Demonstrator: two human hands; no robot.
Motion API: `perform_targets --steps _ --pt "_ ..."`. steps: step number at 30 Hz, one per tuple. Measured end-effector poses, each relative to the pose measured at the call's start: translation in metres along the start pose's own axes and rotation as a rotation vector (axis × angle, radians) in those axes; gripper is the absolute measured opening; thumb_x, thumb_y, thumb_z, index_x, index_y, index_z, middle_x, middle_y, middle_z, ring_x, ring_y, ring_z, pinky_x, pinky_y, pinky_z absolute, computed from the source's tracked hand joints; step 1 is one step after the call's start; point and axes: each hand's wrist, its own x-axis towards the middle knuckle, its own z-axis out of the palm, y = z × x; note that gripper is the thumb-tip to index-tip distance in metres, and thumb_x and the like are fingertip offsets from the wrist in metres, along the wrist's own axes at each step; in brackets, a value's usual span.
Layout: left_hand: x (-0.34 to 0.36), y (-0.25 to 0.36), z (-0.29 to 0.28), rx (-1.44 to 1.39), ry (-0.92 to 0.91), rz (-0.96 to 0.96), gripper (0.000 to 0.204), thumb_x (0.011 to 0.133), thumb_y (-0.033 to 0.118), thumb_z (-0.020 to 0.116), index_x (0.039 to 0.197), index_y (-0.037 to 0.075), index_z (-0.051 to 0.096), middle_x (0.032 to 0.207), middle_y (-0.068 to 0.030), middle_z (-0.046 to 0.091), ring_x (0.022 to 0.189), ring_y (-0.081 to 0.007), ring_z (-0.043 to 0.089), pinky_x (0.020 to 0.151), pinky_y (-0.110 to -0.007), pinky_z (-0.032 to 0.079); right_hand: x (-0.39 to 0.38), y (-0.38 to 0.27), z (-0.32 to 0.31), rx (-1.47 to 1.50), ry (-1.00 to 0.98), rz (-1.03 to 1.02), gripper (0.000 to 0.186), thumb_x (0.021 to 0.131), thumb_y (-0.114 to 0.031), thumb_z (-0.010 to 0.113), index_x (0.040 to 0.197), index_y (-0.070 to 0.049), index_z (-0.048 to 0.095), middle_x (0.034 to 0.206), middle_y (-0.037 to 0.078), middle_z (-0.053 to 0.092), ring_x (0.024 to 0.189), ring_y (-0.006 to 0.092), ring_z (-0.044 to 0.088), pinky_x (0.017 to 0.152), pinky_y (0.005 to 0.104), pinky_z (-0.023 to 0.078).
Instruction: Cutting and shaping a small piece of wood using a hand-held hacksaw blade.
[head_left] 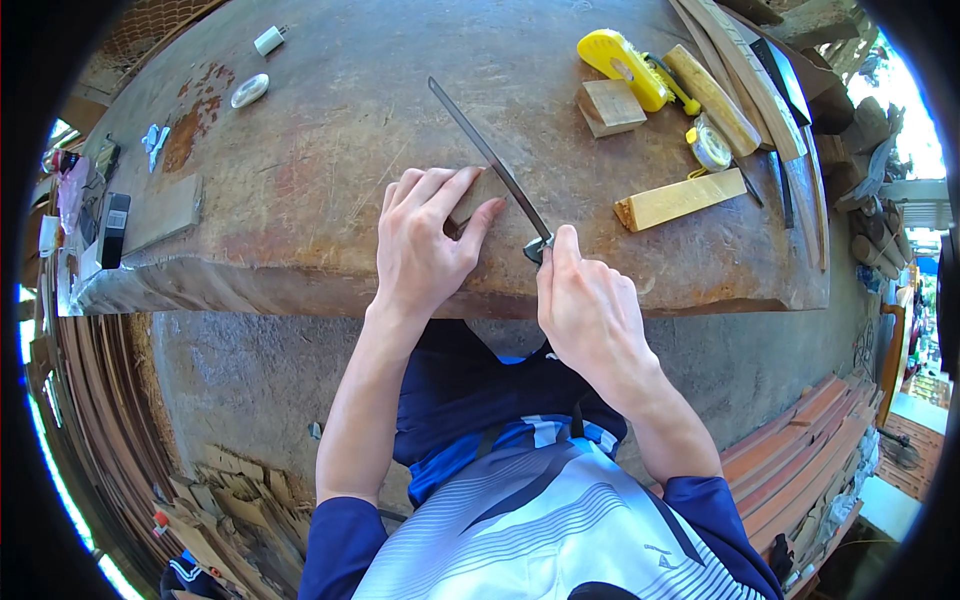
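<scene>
Long-bladed hand tool [490, 160], center of frame, above the worn tabletop [320, 200]. Long axis diagonal: free tip toward the upper left, handle end toward the lower right, at the right hand [598, 310]. Blade looks straight, tip pointing away from the person's body.

Right hand closed around the handle, thumb and index finger forward near the blade's base. Left hand [428, 235] palm down, fingers close together, thumb apart from them; a small brown piece [453, 224] shows in the gap. Can't tell if the left hand grips it or just rests against it. Blade passes just beside the left index fingertip and thumb tip; contact unclear.

Handle mostly covered by the right hand, only a bit of its front end out. Brown piece mostly under the left hand, outline hard to make out. Teeth on blade: too small to tell. Blade resting on the table or raised: can't tell.

Tool's look: blade long, narrow, dark gray, lighter along one edge, tip blunt; front end of handle dark with a pale, shiny patch.

Upper right of frame: yellow plastic tool [620, 65], squarish wood block [610, 108] touching or just beside it. Light wood bar [685, 200] lower down, right of center.
</scene>
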Motion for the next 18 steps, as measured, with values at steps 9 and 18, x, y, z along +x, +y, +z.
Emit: perform_targets --steps 9,18 --pt "-0.003 -0.005 0.005 0.007 0.016 0.036 0.035 0.088 0.024 0.084 0.115 0.002 0.078 0.105 -0.0082 0.075 0.100 -0.0275 0.067 0.092 -0.040 0.051 0.027 -0.005 0.007 0.060 0.059 -0.047 0.020 0.107 -0.017 0.051 0.105 0.003 0.052 0.070 0.028 0.070 0.066 0.0456 0.073 0.061 0.0535 0.060" --pt "-0.003 0.001 0.007 0.076 0.043 0.029 0.033 0.088 0.020 0.084 0.114 0.001 0.077 0.102 -0.0106 0.074 0.094 -0.0308 0.063 0.087 -0.042 0.052 0.000 0.003 0.013 0.009 0.064 -0.011 0.019 0.107 -0.017 0.052 0.105 0.002 0.052 0.067 0.026 0.069 0.064 0.0448 0.072 0.059 0.0540 0.059"
